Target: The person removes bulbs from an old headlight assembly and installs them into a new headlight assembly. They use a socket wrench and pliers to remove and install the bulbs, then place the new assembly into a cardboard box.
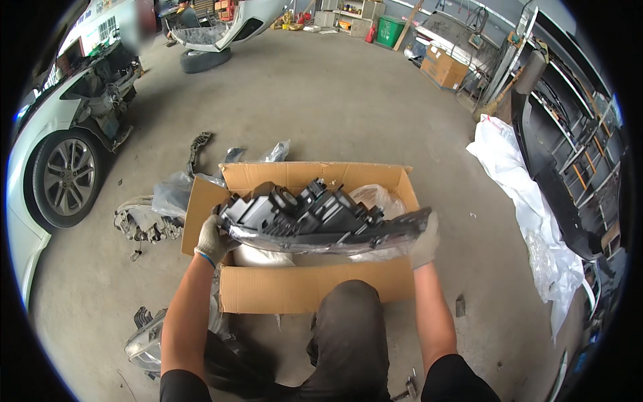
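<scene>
A black car headlight assembly with a clear lens along its near edge is held level over an open cardboard box. My left hand, in a pale work glove, is closed round its left end. At the narrow right end, my gloved right hand grips it too. Below the headlight, white wrapped packing and clear plastic bagging lie in the box. The headlight hides much of the box's inside.
Another headlight lies on the floor beside my left arm. Left of the box are plastic wrap and removed parts. A white car with its front stripped stands left. White sheeting and a dark bumper are at right.
</scene>
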Tool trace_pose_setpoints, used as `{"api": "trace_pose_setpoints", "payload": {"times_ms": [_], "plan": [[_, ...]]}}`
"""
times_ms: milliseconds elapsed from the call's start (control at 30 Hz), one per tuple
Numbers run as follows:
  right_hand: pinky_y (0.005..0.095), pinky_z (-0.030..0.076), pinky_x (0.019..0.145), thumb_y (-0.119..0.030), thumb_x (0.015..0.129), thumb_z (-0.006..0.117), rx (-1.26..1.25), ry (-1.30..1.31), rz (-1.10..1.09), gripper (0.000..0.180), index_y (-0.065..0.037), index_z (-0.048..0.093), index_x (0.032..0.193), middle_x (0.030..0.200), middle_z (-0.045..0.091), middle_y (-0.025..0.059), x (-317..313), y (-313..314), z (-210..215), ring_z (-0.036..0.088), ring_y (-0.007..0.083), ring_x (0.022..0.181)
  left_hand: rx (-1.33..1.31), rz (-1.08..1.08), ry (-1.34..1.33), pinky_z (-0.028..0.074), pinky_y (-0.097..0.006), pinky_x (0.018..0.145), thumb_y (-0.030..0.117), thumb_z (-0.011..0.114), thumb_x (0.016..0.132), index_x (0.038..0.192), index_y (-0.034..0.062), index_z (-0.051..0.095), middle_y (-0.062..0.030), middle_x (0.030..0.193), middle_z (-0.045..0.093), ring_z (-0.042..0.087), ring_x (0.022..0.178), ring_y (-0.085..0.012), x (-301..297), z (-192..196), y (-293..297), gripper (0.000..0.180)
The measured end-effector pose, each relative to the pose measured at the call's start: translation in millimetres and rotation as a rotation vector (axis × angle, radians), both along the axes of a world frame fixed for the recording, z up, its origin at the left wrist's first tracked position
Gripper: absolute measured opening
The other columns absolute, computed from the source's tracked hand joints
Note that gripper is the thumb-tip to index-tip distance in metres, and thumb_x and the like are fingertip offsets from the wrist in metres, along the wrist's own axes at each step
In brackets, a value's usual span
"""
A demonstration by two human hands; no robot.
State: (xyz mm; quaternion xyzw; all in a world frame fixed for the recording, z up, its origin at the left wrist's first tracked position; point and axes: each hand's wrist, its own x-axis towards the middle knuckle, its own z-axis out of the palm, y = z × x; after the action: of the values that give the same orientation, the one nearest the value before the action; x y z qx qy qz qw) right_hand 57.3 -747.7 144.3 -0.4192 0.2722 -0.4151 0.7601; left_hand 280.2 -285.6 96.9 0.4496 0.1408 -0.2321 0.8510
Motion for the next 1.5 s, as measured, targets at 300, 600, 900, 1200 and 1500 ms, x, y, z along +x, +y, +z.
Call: {"api": "trace_pose_setpoints", "payload": {"times_ms": [300,600,900,1200,1500], "plan": [[0.044,0.053,0.08,-0.042,0.1,0.041,0.209,0.175,0.086,0.044,-0.004,0.063,0.106,0.098,0.067,0.0099,-46,16,-42,0.065,0.0267,0.091,0.133,-0.417,-0.384,0.051,-0.057,0.098,0.016,0.043,0.086,0.135,0.0036,0.051,-0.0194,0.126,0.062,0.062,0.116,-0.0388,53,-112,73,0.051],[0.0535,0.053,0.095,-0.031,0.097,0.032,0.327,-0.048,0.515,0.05,0.004,0.059,0.12,0.116,0.065,0.0189,-92,42,-10,0.063,0.0349,0.109,-0.167,-0.117,-0.191,0.058,-0.056,0.089,-0.009,0.038,0.067,0.14,0.0048,0.046,-0.0157,0.122,0.062,0.064,0.108,-0.0393,-21,-6,23,0.075],[0.0424,0.055,0.091,-0.017,0.094,0.039,0.245,-0.128,0.358,0.043,0.004,0.059,0.126,0.12,0.066,0.0141,-96,36,-85,0.066,0.0262,0.107,1.025,-0.418,-0.365,0.05,-0.033,0.045,0.016,0.056,0.085,0.129,0.005,0.051,-0.0099,0.078,0.061,0.06,0.055,-0.0174,-12,0,-18,0.046],[0.0386,0.044,0.103,-0.029,0.101,0.049,-0.761,0.988,0.044,0.042,-0.002,0.061,0.131,0.124,0.065,0.0152,-142,17,-82,0.058,0.0266,0.12,0.895,-0.39,-0.56,0.047,-0.027,0.058,0.022,0.06,0.095,0.113,-0.0003,0.063,-0.0022,0.082,0.062,0.054,0.064,-0.0104,-39,88,54,0.028],[0.0319,0.05,0.083,-0.014,0.095,0.05,-0.981,0.269,0.455,0.027,0.004,0.059,0.113,0.103,0.063,0.0124,-75,146,117,0.062,0.0203,0.091,1.292,0.552,-0.106,0.051,-0.039,0.087,0.035,0.061,0.088,0.115,-0.0034,0.065,-0.0192,0.107,0.07,0.066,0.097,-0.0279,-246,-75,359,0.047]]}}
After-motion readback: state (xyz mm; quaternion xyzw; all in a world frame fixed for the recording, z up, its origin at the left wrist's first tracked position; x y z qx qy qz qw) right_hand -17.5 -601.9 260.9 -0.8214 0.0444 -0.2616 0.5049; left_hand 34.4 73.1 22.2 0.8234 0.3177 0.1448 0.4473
